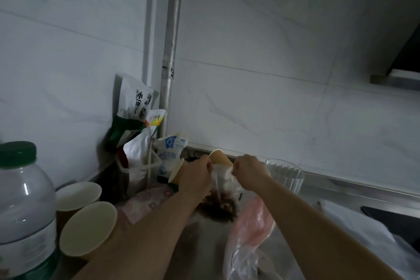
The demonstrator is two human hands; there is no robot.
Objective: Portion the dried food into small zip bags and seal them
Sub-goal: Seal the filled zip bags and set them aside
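White tiled walls meet at the worktop's (204, 245) far corner. The left hand (197, 174) and right hand (248, 169), fingers curled, pinch a small zip bag's (223, 180) top edge. Dark dried food (221, 208) fills its bottom.

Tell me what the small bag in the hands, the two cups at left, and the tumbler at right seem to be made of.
Small bag: thin clear plastic film, glossy; dark food shows through it.
Two cups: probably paper; matte pale inside, brown outside.
Tumbler: clear and ribbed; glass or hard plastic, which one is unclear.
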